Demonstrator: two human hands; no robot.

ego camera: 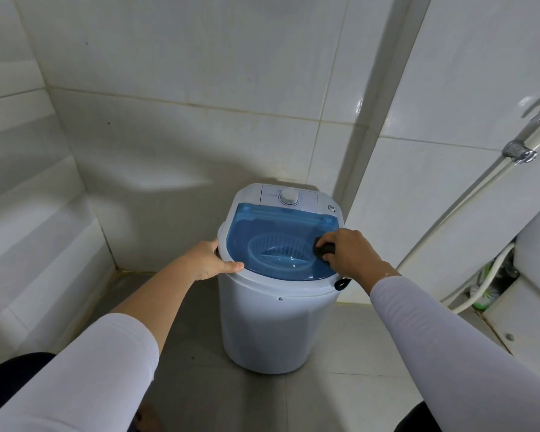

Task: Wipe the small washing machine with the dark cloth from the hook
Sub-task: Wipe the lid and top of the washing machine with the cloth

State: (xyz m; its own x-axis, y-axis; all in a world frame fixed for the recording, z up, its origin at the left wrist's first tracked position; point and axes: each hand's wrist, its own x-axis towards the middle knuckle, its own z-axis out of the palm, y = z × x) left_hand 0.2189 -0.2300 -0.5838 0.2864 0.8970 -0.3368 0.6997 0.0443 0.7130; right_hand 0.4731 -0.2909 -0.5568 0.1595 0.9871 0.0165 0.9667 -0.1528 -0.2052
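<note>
The small washing machine point(272, 319) is a white round tub standing on the floor in the tiled corner, with a see-through blue lid point(275, 232) and a white dial point(289, 196) at the back. My left hand point(211, 260) grips the left rim of its top, thumb lying along the rim. My right hand point(349, 252) presses a bunched dark cloth point(323, 249) onto the right side of the blue lid; most of the cloth is hidden under my fingers.
White tiled walls close in behind and to the left. At the right, a shower hose point(480, 194) and bracket point(519, 152) run down the wall beside a white fixture point(536, 275). A small black strap point(342, 283) hangs at the machine's right rim.
</note>
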